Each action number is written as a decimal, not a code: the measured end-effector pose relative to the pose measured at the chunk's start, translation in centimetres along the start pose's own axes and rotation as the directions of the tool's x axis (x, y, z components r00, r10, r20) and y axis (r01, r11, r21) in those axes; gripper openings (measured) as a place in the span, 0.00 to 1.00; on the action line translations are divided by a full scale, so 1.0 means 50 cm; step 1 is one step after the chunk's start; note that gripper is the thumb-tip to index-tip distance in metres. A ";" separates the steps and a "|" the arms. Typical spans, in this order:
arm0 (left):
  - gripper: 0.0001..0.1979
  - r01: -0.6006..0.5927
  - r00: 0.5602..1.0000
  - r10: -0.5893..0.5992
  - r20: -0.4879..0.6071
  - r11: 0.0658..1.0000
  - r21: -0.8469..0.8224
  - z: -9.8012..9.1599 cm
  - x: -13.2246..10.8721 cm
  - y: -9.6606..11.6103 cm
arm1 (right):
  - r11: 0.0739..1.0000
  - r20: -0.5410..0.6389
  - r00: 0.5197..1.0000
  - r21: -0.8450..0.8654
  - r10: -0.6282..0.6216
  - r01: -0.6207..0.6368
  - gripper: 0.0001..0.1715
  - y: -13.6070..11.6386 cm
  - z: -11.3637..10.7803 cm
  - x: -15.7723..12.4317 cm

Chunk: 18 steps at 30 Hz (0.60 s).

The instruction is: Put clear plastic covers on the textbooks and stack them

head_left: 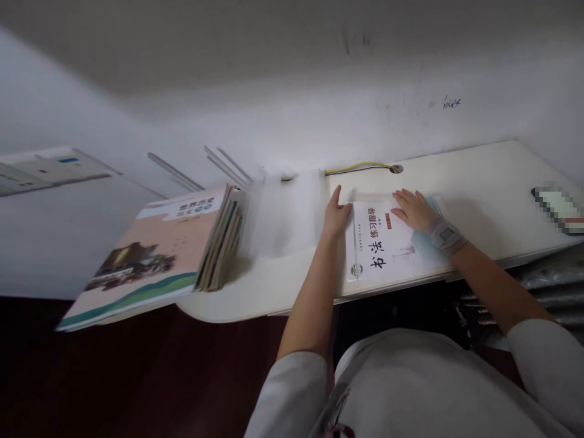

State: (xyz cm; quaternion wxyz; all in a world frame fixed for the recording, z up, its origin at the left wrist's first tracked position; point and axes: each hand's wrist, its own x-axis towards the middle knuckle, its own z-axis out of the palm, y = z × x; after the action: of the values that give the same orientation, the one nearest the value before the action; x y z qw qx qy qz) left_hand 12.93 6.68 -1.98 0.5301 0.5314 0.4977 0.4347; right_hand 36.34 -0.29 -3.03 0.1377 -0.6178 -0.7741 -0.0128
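Fingers (407, 196) of both hands lie spread and flat, closed around nothing. The left hand (336, 214) rests palm down at the left edge of a white booklet (381, 246), its thumb out towards the cover. The right hand (413, 208), with a wristband (446, 234) at the wrist, presses on the booklet's far right corner.

The booklet lies face up at the front edge of the counter (483, 176), about midway along it, its lower edge level with or just past that front edge. A pale film seems to border it, but motion blur makes it hard to tell whether that is a cover.

Just left of the left hand is a clear sleeve (283, 213), badly smeared. Further left, a stack of books (159, 255) sits at the counter's left end and overhangs it. A yellow cable (360, 165) runs along the back edge by the wall (292, 91). A phone (559, 207) lies near the right end, well apart from both hands.

As I judge it, the step in hand is steadying or squaring the booklet. Lifting it would call for a pinch at one edge, since neither hand has a hold on it yet.
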 end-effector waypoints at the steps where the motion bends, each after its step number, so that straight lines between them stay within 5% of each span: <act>1: 0.34 0.040 0.998 -0.037 0.050 0.996 -0.075 -0.003 0.002 0.003 | 0.999 -0.009 1.000 0.016 -0.029 0.029 0.30 0.001 -0.003 0.008; 5: 0.23 0.135 0.976 -0.088 0.197 0.962 -0.238 -0.024 0.003 0.021 | 0.988 -0.043 0.989 0.059 -0.139 0.141 0.27 0.009 -0.016 0.036; 10: 0.14 0.064 0.969 -0.036 0.246 0.992 -0.105 -0.051 0.000 0.041 | 0.981 0.011 0.985 0.085 -0.174 0.172 0.26 0.035 -0.043 0.038; 18: 0.11 -0.056 0.991 0.038 0.127 0.989 0.135 -0.060 -0.015 0.047 | 0.977 0.077 0.986 0.169 -0.146 0.132 0.24 0.166 -0.106 -0.038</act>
State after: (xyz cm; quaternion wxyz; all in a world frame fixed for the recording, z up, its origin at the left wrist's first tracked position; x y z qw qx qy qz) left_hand 10.04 6.46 0.61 0.5116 0.6043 0.4800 0.3778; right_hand 45.72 -1.15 0.36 0.1520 -0.5487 -0.8192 0.0685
